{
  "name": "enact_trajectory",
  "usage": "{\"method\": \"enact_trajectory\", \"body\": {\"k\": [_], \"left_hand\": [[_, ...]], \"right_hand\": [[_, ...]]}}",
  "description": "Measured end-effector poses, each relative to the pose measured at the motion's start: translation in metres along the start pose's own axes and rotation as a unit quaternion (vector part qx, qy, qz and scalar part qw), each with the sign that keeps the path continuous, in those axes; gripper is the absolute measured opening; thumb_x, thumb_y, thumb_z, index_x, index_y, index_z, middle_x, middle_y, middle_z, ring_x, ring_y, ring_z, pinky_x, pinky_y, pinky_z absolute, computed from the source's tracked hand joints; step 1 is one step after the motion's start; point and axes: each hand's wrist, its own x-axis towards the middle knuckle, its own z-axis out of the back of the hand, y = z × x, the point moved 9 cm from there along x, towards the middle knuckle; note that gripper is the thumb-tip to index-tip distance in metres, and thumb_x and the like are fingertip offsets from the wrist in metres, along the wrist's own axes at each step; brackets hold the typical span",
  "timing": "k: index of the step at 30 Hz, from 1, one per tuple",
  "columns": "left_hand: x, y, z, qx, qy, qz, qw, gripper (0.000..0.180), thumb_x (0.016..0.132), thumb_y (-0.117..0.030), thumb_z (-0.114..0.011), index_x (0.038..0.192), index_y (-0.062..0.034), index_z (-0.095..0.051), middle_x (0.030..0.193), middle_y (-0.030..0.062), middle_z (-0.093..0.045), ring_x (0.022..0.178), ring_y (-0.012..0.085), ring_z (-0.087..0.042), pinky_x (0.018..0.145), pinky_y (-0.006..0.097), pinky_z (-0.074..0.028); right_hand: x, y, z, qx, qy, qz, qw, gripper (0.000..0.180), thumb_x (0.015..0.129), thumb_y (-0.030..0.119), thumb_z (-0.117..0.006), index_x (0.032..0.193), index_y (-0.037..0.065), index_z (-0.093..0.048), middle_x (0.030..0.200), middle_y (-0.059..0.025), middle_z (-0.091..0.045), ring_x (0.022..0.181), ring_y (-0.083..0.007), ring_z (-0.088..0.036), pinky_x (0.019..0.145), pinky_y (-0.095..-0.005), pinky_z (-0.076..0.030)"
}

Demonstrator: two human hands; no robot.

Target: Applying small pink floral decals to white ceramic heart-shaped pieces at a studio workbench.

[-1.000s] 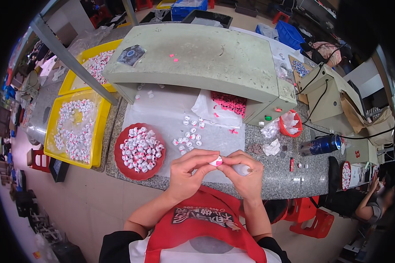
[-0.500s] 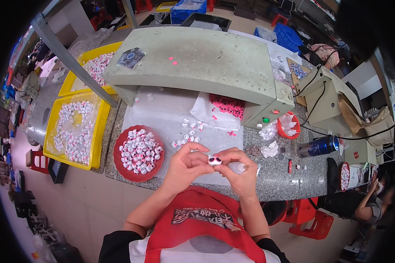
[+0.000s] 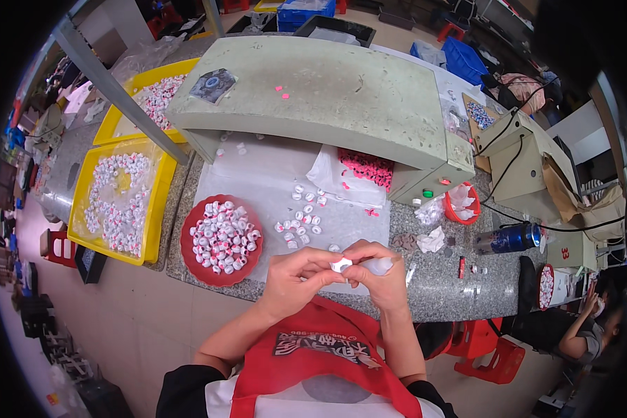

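Just below frame centre, the left hand [image 3: 296, 273] and right hand [image 3: 377, 277] meet fingertip to fingertip, both pinched on one small white cap [image 3: 341, 265] — held off the counter [image 3: 439, 279], likely for close handling. The red dish [image 3: 188, 244] of caps sits centre-left, near the left hand — probably for easy reach.

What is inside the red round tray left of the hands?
The red round tray holds a heap of small white caps with pink parts; the tray's floor beneath them is mostly hidden.
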Motion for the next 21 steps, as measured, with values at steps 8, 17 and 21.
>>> {"method": "enact_trajectory", "body": {"k": [8,17,21], "left_hand": [[-0.017,0.079,0.042,-0.058,-0.077,0.131,0.987,0.014,0.076,0.004,-0.059,0.089,0.0032,-0.057,0.080,0.0129,-0.063,0.068,0.0166,-0.063,0.056,0.022,-0.050],[-0.029,0.111,0.188,0.537,-0.197,0.032,0.820,0.028,0.068,-0.008,-0.068,0.095,-0.0046,-0.062,0.086,0.0141,-0.063,0.063,0.0211,-0.062,0.055,0.029,-0.048],[0.044,0.125,0.154,0.559,-0.212,-0.034,0.801,0.027,0.067,-0.012,-0.068,0.091,-0.0056,-0.061,0.094,0.0138,-0.057,0.067,0.0292,-0.059,0.060,0.036,-0.048]], "right_hand": [[0.011,-0.089,0.003,0.009,-0.007,-0.111,0.994,0.011,0.073,0.002,-0.065,0.081,0.000,-0.058,0.078,-0.0099,-0.059,0.055,-0.0113,-0.053,0.046,-0.0211,-0.042],[0.025,-0.178,0.013,-0.110,-0.075,-0.217,0.967,0.025,0.071,0.013,-0.069,0.085,0.002,-0.051,0.071,-0.0045,-0.057,0.056,-0.0093,-0.056,0.043,-0.0214,-0.043],[0.025,-0.157,0.045,-0.123,-0.131,-0.175,0.968,0.027,0.072,0.009,-0.066,0.091,0.004,-0.047,0.078,-0.0046,-0.055,0.056,-0.0098,-0.056,0.044,-0.0216,-0.044]]}}
